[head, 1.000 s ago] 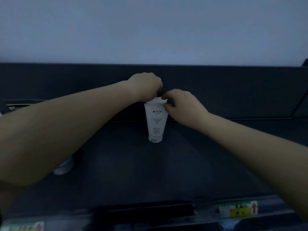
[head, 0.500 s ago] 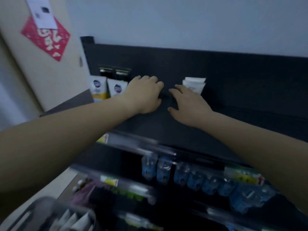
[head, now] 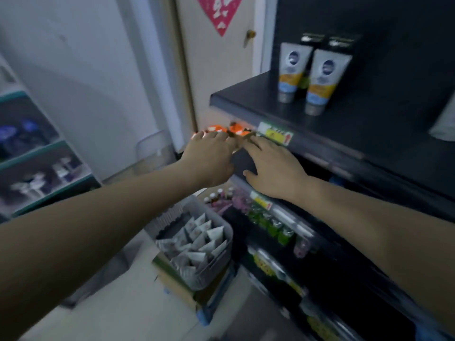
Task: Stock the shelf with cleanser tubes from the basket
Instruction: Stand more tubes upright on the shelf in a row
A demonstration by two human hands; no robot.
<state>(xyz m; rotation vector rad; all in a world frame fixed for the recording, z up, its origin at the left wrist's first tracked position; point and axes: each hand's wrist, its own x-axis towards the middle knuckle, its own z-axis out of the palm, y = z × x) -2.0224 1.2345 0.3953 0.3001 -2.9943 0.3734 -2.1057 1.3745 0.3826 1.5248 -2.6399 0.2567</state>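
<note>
A grey basket (head: 222, 257) full of several white cleanser tubes (head: 197, 244) stands low on a cardboard box by the shelf unit. My left hand (head: 210, 159) and my right hand (head: 270, 168) hover side by side, empty, fingers stretched out, in front of the left end of the black shelf (head: 248, 102). One white cleanser tube (head: 444, 119) shows at the right edge on that shelf, partly cut off. Both hands are well above the basket.
Two grey tubes with blue and yellow labels (head: 318, 80) stand on the black shelf's left part. Lower shelves hold small bottles and green packets (head: 268, 222). A door with a pink paper (head: 219, 11) is behind. A teal rack (head: 41, 153) stands at left.
Both hands let go of the white tube standing on the shelf and drew back to the left and down. My view swung left and down, bringing the basket into sight.
</note>
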